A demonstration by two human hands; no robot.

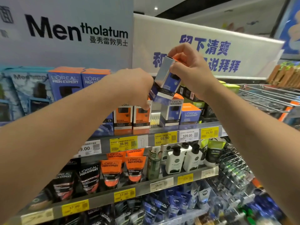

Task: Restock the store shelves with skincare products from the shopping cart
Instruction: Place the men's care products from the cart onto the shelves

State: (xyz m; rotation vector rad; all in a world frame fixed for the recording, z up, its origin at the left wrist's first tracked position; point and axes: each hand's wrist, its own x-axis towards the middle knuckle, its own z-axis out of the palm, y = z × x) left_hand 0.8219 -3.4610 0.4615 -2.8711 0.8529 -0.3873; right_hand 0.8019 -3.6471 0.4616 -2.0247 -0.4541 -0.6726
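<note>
My main worry here is a knock-on spill: I have a blue and silver box (168, 80) up in the air in front of the top shelf (170, 127), directly above another blue box (172, 113) of the same kind and just beside the two orange boxes (132, 116), and if I bring it down at its present tilt a bottom corner could catch those upright cartons and topple them off the shelf edge. The right hand (186, 69) has its fingers (174, 51) curled over the orange-topped upper end, holding it; the left hand (138, 88) is at the lower end, fingers bent toward the box's bottom, though from this angle I cannot tell how firmly they grip. If either hold slips, the box drops onto the stock below. The box's long axis runs from upper right to lower left, leaning clearly off vertical, with its top pointing up toward the banner (203, 47) and its printed blue face turned toward me. I judge it needs straightening upright before it goes into the gap beside its twin.
</note>
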